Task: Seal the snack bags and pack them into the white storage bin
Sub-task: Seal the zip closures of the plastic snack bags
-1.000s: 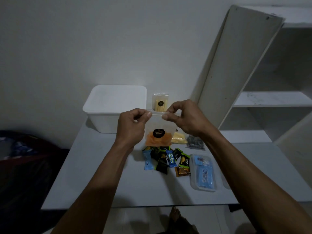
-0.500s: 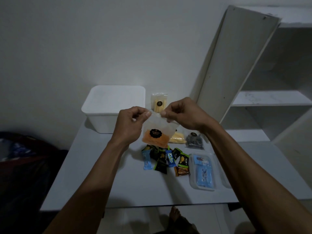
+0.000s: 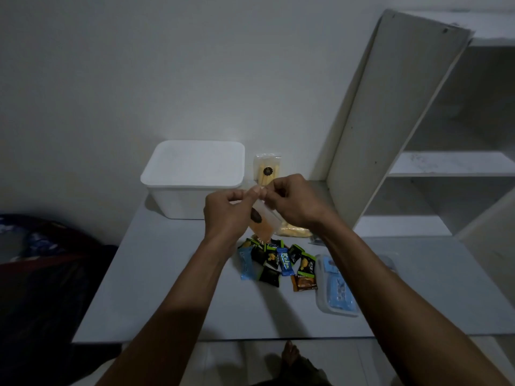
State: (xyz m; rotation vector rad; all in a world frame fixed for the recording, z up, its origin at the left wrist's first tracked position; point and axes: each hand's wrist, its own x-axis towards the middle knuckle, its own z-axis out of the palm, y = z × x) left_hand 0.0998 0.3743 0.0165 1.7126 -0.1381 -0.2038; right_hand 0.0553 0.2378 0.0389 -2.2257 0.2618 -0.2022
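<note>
Bag (image 3: 260,222) of orange snack held above desk (image 3: 167,288), beside bin (image 3: 192,176). Left hand (image 3: 227,215), right hand (image 3: 292,204) both pinched shut on top seal, fingertips nearly meeting. Advice: press along whole strip, keep bag upright, check closure before binning.

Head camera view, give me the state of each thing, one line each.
Clear zip bag of orange snacks: held up, top pinched by both hands.
Left hand: shut on bag.
Right hand: shut on bag.
White plastic storage bin: lid on.
Clear bag of yellow sticks: upright against wall.
</note>
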